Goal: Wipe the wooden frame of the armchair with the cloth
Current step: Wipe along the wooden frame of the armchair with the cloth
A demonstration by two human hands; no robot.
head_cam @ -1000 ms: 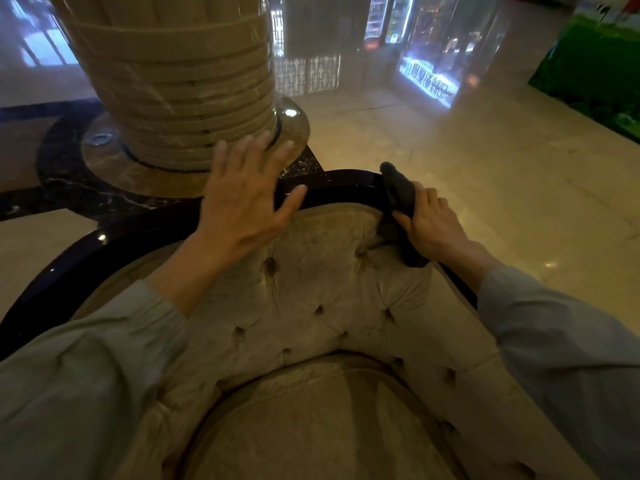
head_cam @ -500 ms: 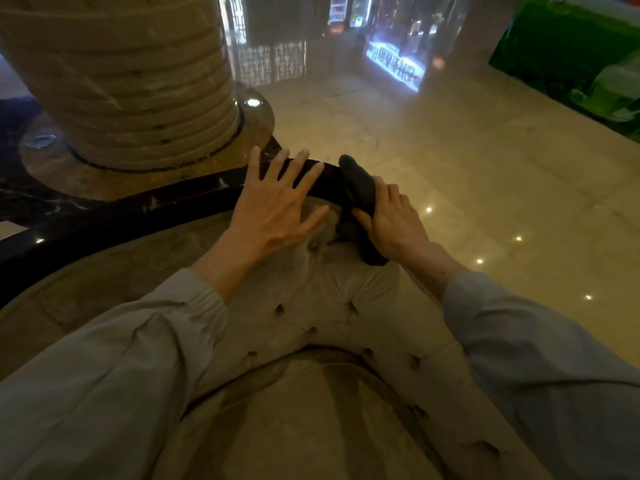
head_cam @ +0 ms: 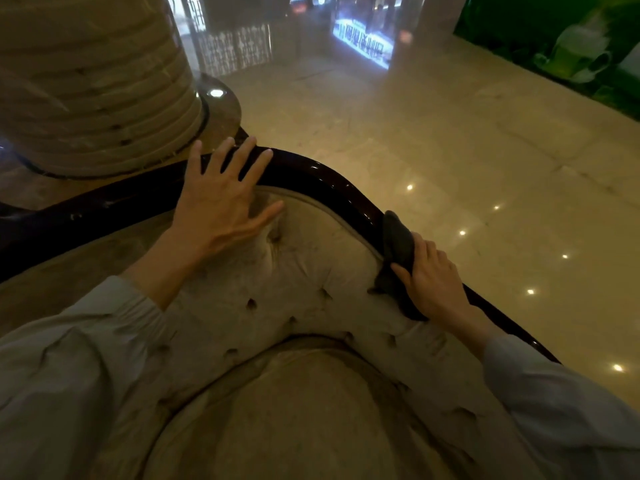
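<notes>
The cloth (head_cam: 398, 247), dark and bunched, lies draped over the frame (head_cam: 311, 173) on the right side of the armchair's back, where the glossy dark rail slopes down toward the arm. Its lower end hangs onto the upholstery (head_cam: 294, 271) just inside the rail. The right hand (head_cam: 433, 275) grips it there, fingers curled over the cloth and the rail, thumb pressing the cloth's inner edge. Further up the frame, at the top of the back, the left hand (head_cam: 221, 202) rests flat with fingers spread: the fingertips lie across the dark rail, the palm and thumb on the pale tufted padding. Both arms wear light sleeves (head_cam: 69, 375). Below the hands, the buttoned back curves round a seat cushion (head_cam: 294, 420) of the same pale fabric. Behind the chair, just past the left hand, stands a broad ribbed stone column (head_cam: 97, 84) on a round base. The polished floor (head_cam: 450, 150) stretches away to the right, dotted with reflected lights, and a green panel (head_cam: 571, 39) lines its far edge.
</notes>
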